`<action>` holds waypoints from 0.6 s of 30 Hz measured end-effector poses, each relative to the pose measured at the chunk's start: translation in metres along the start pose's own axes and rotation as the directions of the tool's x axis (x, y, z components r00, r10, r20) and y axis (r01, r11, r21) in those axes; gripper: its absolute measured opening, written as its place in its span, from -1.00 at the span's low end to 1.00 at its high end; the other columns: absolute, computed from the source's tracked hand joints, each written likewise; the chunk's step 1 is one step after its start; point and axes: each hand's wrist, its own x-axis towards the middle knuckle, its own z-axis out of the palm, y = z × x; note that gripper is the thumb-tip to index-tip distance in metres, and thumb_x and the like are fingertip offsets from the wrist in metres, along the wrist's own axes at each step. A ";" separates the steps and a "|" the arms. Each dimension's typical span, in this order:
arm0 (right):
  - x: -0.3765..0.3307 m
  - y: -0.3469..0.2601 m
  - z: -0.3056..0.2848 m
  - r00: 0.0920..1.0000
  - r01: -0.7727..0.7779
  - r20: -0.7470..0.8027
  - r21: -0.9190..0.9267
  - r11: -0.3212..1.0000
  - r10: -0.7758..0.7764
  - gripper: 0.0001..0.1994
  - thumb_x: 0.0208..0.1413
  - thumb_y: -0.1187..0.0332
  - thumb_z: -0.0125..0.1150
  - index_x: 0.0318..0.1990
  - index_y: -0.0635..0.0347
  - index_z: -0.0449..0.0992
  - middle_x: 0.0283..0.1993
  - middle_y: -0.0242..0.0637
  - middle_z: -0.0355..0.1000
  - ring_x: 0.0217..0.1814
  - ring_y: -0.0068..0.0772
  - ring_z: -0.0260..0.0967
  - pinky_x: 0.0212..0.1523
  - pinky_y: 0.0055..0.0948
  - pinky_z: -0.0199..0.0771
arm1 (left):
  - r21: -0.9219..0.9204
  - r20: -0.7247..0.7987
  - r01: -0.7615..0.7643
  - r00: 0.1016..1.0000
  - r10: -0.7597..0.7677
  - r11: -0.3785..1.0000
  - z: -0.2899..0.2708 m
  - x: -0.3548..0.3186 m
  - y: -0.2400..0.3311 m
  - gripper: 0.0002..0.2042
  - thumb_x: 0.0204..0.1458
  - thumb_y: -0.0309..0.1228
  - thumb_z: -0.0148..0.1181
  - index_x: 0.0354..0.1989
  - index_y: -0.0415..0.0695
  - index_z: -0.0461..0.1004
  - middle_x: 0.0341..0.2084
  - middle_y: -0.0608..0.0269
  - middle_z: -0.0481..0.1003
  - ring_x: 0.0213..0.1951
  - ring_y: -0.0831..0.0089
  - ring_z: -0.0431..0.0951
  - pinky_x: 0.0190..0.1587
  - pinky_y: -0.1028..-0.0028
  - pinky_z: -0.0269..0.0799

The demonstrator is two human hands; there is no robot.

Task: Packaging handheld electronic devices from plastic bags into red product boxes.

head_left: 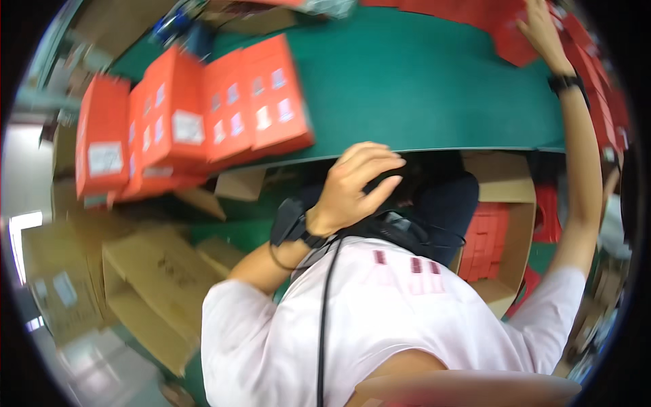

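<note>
My left hand (354,182) hovers by the near edge of the green table (420,74), fingers loosely bent and apart, with nothing in it. My right arm stretches to the far right, where my right hand (542,34) is over a red box (512,41) among others. Its thumb stands away from the fingers, and the fingertips run to the picture's upper rim; whether it touches the box I cannot tell. On the table's left side stand several orange-red boxes (230,102) in a row, some with white labels.
An open carton (512,251) with red boxes inside sits under the table at right. Brown cartons (152,285) fill the lower left. A dark cable (325,312) hangs down my front. More red boxes (597,95) line the right side, and a blue object (173,27) lies at far left.
</note>
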 end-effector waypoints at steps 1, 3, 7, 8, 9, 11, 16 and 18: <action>-0.013 -0.045 -0.017 0.997 0.081 -0.003 0.127 0.989 -0.081 -0.07 -0.06 0.52 0.33 0.50 0.34 -0.04 0.31 0.13 0.16 0.33 0.13 0.20 0.28 -0.12 0.36 | -0.010 -0.020 0.021 1.000 -0.021 1.000 -0.001 -0.006 -0.001 -0.77 0.01 -0.48 0.39 -0.13 -0.20 0.63 -0.18 0.11 0.62 -0.05 0.11 0.59 0.05 0.23 0.50; -0.034 -0.175 -0.063 0.967 0.094 0.161 0.489 0.867 -0.196 0.01 0.03 0.31 0.47 0.53 0.31 -0.12 0.43 0.11 0.06 0.46 0.05 0.12 0.40 -0.16 0.25 | 0.002 -0.046 0.111 0.993 -0.110 0.994 -0.014 -0.026 -0.002 -0.76 0.02 -0.48 0.37 -0.11 -0.20 0.62 -0.21 0.11 0.63 -0.08 0.11 0.60 0.01 0.23 0.51; -0.098 -0.295 -0.068 0.790 0.569 -0.325 0.704 0.426 -0.519 -0.05 -0.23 0.28 0.55 0.39 0.29 0.20 0.31 0.10 0.31 0.30 0.09 0.32 0.21 -0.22 0.41 | 0.016 -0.052 0.172 0.984 -0.171 0.985 -0.024 -0.051 0.006 -0.75 0.02 -0.49 0.37 -0.10 -0.21 0.62 -0.22 0.06 0.63 -0.12 0.09 0.62 0.03 0.24 0.50; -0.114 -0.316 -0.079 0.820 0.455 -0.132 0.742 0.493 -0.557 0.04 -0.24 0.35 0.55 0.49 0.13 0.10 0.37 0.04 0.23 0.39 0.05 0.23 0.34 -0.20 0.30 | 0.015 -0.065 0.183 0.981 -0.182 0.983 -0.027 -0.057 0.009 -0.75 0.01 -0.49 0.37 -0.10 -0.22 0.62 -0.21 0.05 0.63 -0.12 0.08 0.62 0.03 0.23 0.50; -0.126 -0.336 -0.075 0.785 0.537 -0.161 0.657 0.529 -0.598 0.01 -0.27 0.29 0.58 0.45 0.14 0.18 0.31 -0.03 0.30 0.41 0.01 0.23 0.38 -0.15 0.26 | 0.019 -0.081 0.197 0.977 -0.195 0.980 -0.029 -0.065 0.009 -0.75 0.01 -0.50 0.37 -0.11 -0.23 0.63 -0.20 0.04 0.63 -0.13 0.06 0.62 0.04 0.22 0.50; -0.151 -0.367 -0.053 0.751 0.622 -0.174 0.511 0.593 -0.637 0.00 -0.25 0.20 0.57 0.44 0.15 0.19 0.33 -0.11 0.31 0.43 -0.05 0.22 0.41 -0.07 0.21 | 0.014 -0.095 0.214 0.973 -0.211 0.977 -0.033 -0.083 0.006 -0.77 0.01 -0.53 0.36 -0.13 -0.25 0.63 -0.19 0.03 0.63 -0.12 0.05 0.61 0.02 0.24 0.50; -0.187 -0.360 -0.024 0.847 0.512 -0.167 0.513 0.689 -0.506 -0.10 -0.13 -0.02 0.49 0.37 0.18 0.29 0.39 -0.14 0.30 0.47 -0.06 0.20 0.36 0.08 0.25 | 0.092 -0.219 0.317 0.931 -0.292 0.944 -0.065 -0.110 0.012 -0.77 0.00 -0.61 0.34 -0.13 -0.27 0.63 -0.24 0.06 0.64 -0.17 0.17 0.64 -0.05 0.36 0.52; -0.205 -0.342 -0.010 0.859 0.512 -0.252 0.462 0.724 -0.446 -0.11 -0.09 -0.07 0.47 0.38 0.17 0.28 0.40 -0.13 0.30 0.47 -0.03 0.21 0.37 0.08 0.24 | 0.078 -0.293 0.328 0.910 -0.293 0.941 -0.075 -0.116 0.013 -0.66 0.02 -0.64 0.33 0.01 -0.25 0.58 -0.23 0.08 0.65 -0.18 0.24 0.66 -0.03 0.38 0.52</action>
